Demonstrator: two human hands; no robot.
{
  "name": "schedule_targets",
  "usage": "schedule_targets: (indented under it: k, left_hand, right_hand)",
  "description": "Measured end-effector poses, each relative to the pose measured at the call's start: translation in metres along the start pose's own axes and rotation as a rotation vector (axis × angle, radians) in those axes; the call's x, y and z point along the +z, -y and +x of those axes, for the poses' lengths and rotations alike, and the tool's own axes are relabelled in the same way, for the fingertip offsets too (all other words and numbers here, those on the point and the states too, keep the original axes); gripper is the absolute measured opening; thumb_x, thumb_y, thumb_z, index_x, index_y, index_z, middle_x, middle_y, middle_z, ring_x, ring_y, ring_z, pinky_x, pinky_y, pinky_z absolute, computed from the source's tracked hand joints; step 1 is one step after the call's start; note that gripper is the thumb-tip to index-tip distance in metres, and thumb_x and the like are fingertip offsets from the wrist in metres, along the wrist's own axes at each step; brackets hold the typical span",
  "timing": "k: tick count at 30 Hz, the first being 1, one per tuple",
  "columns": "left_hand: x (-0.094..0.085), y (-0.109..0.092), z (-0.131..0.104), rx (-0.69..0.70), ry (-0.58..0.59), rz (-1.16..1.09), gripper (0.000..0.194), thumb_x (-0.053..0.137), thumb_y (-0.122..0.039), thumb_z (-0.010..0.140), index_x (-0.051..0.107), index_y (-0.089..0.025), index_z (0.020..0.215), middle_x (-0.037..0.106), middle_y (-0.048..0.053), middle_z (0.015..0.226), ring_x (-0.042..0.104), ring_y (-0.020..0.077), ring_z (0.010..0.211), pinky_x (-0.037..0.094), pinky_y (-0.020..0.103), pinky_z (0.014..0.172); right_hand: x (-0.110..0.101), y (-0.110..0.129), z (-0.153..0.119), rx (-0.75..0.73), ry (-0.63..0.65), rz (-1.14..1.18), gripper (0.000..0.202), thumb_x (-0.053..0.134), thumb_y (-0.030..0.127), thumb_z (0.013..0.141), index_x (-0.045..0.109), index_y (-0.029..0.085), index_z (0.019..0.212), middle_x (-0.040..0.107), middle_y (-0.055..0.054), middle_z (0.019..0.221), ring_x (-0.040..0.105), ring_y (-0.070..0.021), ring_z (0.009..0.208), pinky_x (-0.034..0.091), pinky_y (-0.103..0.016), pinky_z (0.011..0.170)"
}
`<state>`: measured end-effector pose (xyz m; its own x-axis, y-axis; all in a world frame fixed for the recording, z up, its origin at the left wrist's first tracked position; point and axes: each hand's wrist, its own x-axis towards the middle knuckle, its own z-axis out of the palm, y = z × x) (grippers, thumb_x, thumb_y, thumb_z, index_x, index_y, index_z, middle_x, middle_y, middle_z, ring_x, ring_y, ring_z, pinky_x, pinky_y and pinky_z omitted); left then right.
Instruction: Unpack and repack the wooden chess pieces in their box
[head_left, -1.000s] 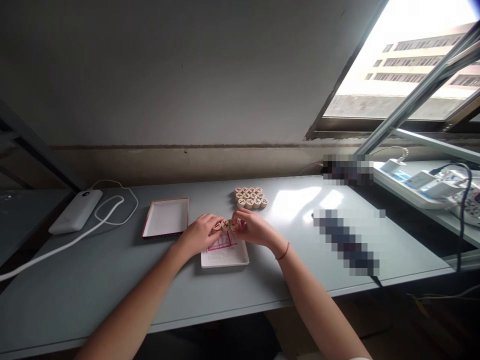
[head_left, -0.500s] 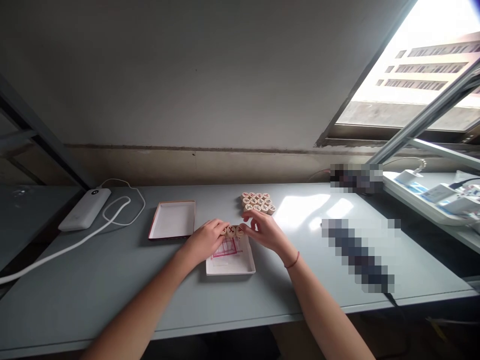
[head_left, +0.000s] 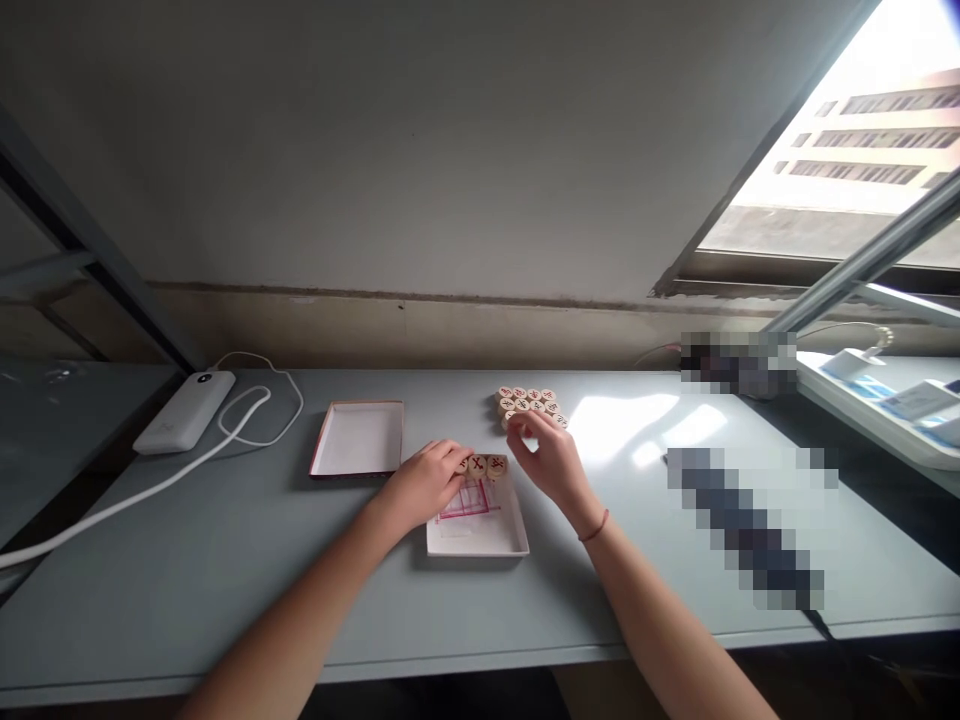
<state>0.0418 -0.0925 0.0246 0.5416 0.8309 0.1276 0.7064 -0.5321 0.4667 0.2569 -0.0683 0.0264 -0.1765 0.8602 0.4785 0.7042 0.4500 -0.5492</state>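
A white open box (head_left: 480, 548) stands on the grey table, with round wooden pieces (head_left: 478, 465) marked with characters in a row along its far edge. My left hand (head_left: 427, 480) rests over the left end of that row, fingers together on the pieces. Behind the box, a block of stacked round pieces (head_left: 523, 404) sits near the wall. My right hand (head_left: 546, 455) is at the front of this block, thumb and fingertips curled toward each other. Whether anything is between them is too small to tell.
An open box lid (head_left: 358, 440) lies left of the white box. A white power bank (head_left: 185, 412) with a white cable (head_left: 135, 490) is at the far left. White chargers sit on a shelf (head_left: 885, 425) at right. Blurred dark items lie on the table's right side.
My right hand has moved off the right end of the row toward the stacked block. My left hand stays on the row. The whole view has shifted slightly.
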Motion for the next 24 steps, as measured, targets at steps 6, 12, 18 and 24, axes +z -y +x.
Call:
schedule_targets:
  k: [6,12,18,24]
  left_hand:
    - [0.003,0.001,0.000,-0.027,-0.009,-0.031,0.034,0.051,-0.013,0.087,0.057,-0.021,0.119,0.063,0.006,0.114,0.059,0.0217,0.107,0.050,0.035,0.093]
    - [0.003,0.002,-0.001,-0.026,-0.002,-0.043,0.037,0.055,-0.021,0.086,0.055,-0.023,0.124,0.063,0.006,0.116,0.059,0.0226,0.107,0.050,0.035,0.092]
    - [-0.009,-0.001,0.000,-0.047,-0.172,0.002,0.065,0.056,-0.037,0.089,0.028,-0.025,0.145,0.051,0.011,0.133,0.055,0.0269,0.117,0.050,0.039,0.094]
    - [-0.013,-0.007,0.001,0.054,-0.426,-0.142,0.033,0.049,-0.034,0.094,0.051,-0.025,0.126,0.061,0.006,0.109,0.064,0.0188,0.098,0.053,0.031,0.086]
  right_hand:
    - [0.012,-0.010,0.056,0.168,0.105,-0.458,0.030,0.048,0.028,0.085,0.059,0.015,0.111,0.066,-0.014,0.105,0.054,-0.0273,0.097,0.041,-0.035,0.081]
    - [0.028,-0.003,0.094,0.338,0.435,-0.661,0.019,0.052,0.015,0.078,0.066,0.015,0.092,0.069,-0.015,0.091,0.059,-0.0280,0.094,0.036,-0.031,0.070]
    - [0.013,0.019,0.082,0.238,0.277,-0.398,0.022,0.050,0.027,0.086,0.067,0.017,0.097,0.071,-0.009,0.088,0.063,-0.0213,0.084,0.039,-0.028,0.069]
    - [-0.009,0.054,0.023,0.166,0.307,0.443,0.032,0.061,0.048,0.082,0.063,0.019,0.095,0.070,-0.005,0.083,0.065,-0.0167,0.072,0.049,-0.027,0.062]
